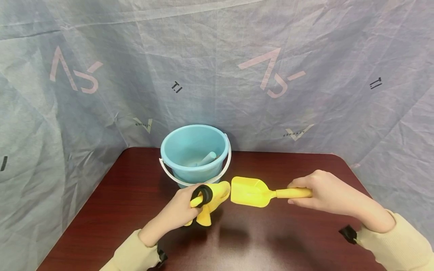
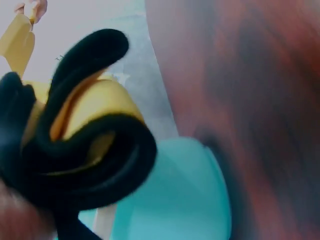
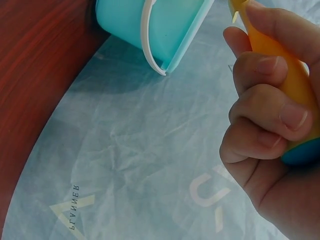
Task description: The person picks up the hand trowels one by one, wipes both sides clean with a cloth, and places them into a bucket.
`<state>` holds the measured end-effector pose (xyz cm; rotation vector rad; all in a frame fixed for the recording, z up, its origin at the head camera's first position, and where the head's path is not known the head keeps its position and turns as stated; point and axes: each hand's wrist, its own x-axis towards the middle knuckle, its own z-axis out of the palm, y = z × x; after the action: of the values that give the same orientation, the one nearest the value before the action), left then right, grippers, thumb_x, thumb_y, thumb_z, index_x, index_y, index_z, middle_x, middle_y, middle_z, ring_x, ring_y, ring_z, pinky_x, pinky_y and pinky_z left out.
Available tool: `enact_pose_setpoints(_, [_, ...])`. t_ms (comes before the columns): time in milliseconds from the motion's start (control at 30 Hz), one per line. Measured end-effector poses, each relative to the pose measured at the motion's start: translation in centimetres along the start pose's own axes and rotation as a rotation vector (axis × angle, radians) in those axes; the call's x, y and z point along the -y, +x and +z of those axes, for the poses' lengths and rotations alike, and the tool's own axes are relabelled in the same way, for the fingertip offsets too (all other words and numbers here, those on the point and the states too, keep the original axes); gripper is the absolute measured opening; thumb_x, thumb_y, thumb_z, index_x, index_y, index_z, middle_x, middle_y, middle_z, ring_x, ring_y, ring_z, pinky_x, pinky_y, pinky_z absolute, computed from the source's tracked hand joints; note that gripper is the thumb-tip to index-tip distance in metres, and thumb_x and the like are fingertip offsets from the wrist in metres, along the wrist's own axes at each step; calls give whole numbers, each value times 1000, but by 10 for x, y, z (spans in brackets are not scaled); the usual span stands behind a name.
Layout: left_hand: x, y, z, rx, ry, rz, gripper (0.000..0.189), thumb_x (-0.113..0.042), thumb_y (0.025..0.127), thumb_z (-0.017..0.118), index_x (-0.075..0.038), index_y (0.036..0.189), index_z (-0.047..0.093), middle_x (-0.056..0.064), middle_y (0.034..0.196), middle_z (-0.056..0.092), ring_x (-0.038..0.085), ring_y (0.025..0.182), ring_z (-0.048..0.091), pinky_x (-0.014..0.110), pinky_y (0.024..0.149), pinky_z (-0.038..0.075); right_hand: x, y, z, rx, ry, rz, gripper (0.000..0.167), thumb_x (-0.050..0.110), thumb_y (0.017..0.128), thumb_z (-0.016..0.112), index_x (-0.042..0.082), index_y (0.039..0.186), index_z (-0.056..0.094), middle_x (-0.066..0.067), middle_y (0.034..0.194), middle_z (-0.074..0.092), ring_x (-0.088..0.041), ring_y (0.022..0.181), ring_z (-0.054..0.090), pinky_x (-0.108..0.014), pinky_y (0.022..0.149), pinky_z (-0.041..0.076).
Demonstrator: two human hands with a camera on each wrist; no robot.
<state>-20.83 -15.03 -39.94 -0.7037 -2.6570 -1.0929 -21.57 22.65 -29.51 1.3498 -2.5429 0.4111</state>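
Note:
My left hand (image 1: pixel 181 207) grips a yellow cloth bundle with a black band (image 1: pixel 211 197), which looks like a glove with a black cuff. In the left wrist view the black edge (image 2: pixel 90 195) curls around yellow material. My right hand (image 1: pixel 325 192) holds a yellow toy shovel (image 1: pixel 249 192) by its handle, fingers wrapped round it, as the right wrist view shows. The handle's end (image 3: pixel 302 151) is blue. The shovel's blade points left, close to the bundle. Just behind the left hand stands a light blue bucket (image 1: pixel 191 174) with a white handle (image 1: pixel 223 171).
Inside the bucket lies a light blue rod-like piece (image 1: pixel 207 159). Everything is over a dark red wooden table (image 1: pixel 118 210). Grey printed cloth (image 1: pixel 217 75) hangs behind it and along the sides.

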Motion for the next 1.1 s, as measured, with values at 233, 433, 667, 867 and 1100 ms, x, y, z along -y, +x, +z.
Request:
enact_pose_setpoints(233, [-1,9,12,53,-252,-154,35,-4,73,61,-6,107,55,5,88,63,11,73,61,24,64,52,0,0,0,10,2,40,19,32,76,77,37,82,60,28,62,40,11,51,32,-5,49,30])
enact_pose_setpoints(433, [-3,17,26,215,-690,-321,39,-3,78,57,-1,116,50,13,99,64,21,80,68,34,71,56,-1,1,1,-6,1,20,20,28,74,78,35,84,62,29,63,41,12,52,32,-5,49,30])
enact_pose_setpoints(667, [-8,21,39,341,-952,-442,43,-9,76,58,-1,118,50,11,103,64,22,89,67,35,77,55,-1,2,2,-22,-3,-4,21,25,73,79,33,85,64,28,65,43,11,53,31,-6,50,30])
enact_pose_setpoints(867, [-14,28,45,441,-1224,-441,42,-2,75,54,-4,117,52,8,104,65,21,95,65,35,81,54,-1,2,4,-13,4,-6,21,26,73,79,33,86,64,29,65,44,11,53,31,-6,50,30])
enact_pose_setpoints(1100, [-22,35,51,520,-1489,-297,45,8,75,44,-10,115,55,6,107,64,21,100,63,32,81,54,0,3,4,0,16,-8,20,25,74,78,32,87,65,28,66,45,11,53,31,-6,50,30])
